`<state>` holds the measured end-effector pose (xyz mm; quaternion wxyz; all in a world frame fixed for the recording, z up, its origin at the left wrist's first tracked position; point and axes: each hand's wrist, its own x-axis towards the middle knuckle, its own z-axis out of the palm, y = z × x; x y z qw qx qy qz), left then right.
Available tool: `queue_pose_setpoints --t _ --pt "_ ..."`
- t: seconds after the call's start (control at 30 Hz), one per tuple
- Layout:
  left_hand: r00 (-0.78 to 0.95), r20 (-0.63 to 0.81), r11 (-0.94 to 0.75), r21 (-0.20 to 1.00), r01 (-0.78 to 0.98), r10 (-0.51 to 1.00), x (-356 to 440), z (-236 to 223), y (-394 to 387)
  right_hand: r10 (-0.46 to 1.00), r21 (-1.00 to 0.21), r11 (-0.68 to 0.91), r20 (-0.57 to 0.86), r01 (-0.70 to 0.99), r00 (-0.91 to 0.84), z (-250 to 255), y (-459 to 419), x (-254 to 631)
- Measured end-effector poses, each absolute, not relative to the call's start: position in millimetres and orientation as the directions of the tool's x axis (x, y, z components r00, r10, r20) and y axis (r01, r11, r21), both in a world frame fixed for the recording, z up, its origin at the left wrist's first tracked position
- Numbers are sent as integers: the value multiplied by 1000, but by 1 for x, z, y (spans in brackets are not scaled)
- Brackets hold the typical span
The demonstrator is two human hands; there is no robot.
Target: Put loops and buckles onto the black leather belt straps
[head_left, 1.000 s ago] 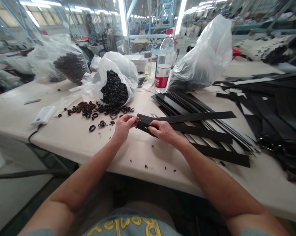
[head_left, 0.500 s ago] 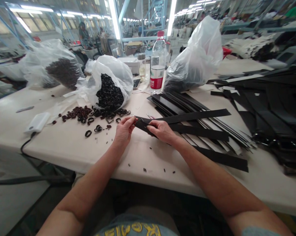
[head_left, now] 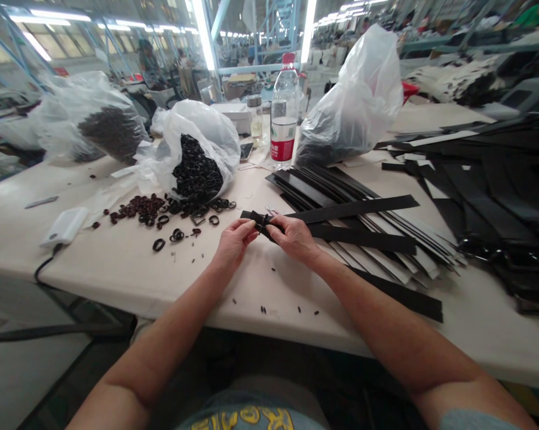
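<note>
My left hand (head_left: 233, 243) and my right hand (head_left: 293, 236) meet over the near middle of the white table (head_left: 117, 269). Both pinch the left end of a long black strap (head_left: 359, 207) that runs off to the right. The strap's end looks folded between my fingertips, and a small loop or buckle there is too hidden to make out. Just left of my hands lie loose black rings (head_left: 177, 234) and brown rings (head_left: 139, 208). They spill from an open white bag of black rings (head_left: 198, 164).
A stack of black straps (head_left: 377, 239) fans out to the right, with darker piles at the far right (head_left: 511, 197). A water bottle (head_left: 284, 119), a small jar (head_left: 255, 116) and two more plastic bags (head_left: 359, 107) (head_left: 99, 119) stand behind. A white charger block (head_left: 63, 226) lies at left.
My hands have drawn closer together on the strap's end, and the end now looks bunched or folded between them. The view has shifted slightly.
</note>
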<state>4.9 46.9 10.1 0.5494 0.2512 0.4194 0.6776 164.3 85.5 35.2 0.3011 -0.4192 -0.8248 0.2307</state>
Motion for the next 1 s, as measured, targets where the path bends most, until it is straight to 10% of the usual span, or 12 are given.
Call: queue_pose_setpoints --t 0.63,1.0 --pt "-379 79 -244 879 -410 922 10 12 40 797 -848 403 140 345 -588 46 78 165" --pt "-357 -1 -209 810 -548 934 8 10 44 780 -719 500 132 483 -611 45 80 167"
